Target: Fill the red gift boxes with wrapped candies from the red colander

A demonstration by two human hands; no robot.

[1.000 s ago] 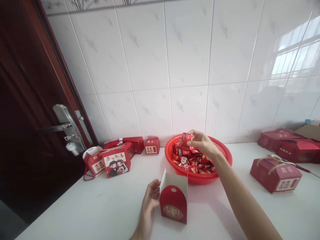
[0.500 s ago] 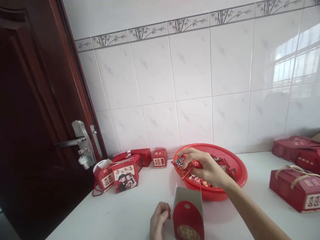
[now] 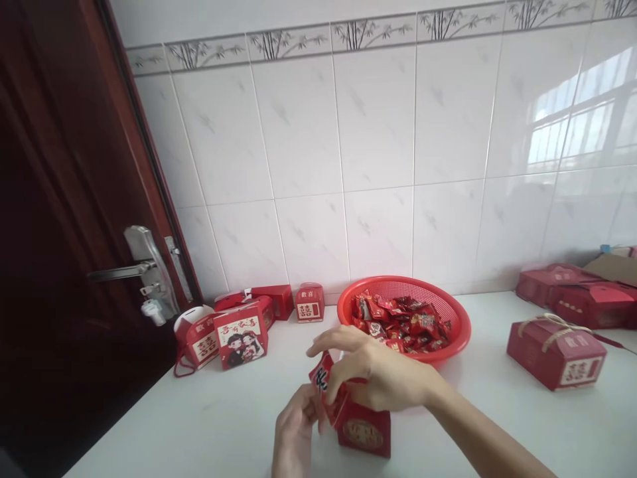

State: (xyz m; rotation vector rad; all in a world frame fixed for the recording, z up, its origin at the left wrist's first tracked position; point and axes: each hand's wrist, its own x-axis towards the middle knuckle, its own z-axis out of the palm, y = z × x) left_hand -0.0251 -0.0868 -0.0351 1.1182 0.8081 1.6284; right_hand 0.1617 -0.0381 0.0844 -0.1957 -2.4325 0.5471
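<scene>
My right hand is closed on a red candy packet with dark lettering, above and in front of a small red box. The hand hides the box's top. Close to the packet's lower left edge is my left hand, its fingers curled beside the box; what they hold, if anything, is hidden. Behind my right hand, a red plastic basket holds several wrapped candies.
Several red boxes stand at the left by the wall, with a small one beside them. At the right are a rope-handled box and more red boxes. A dark door borders the left.
My right hand has moved from over the basket to the left and nearer, carrying the packet to the small box. My left hand has shifted left and slightly up. The view has also shifted.
</scene>
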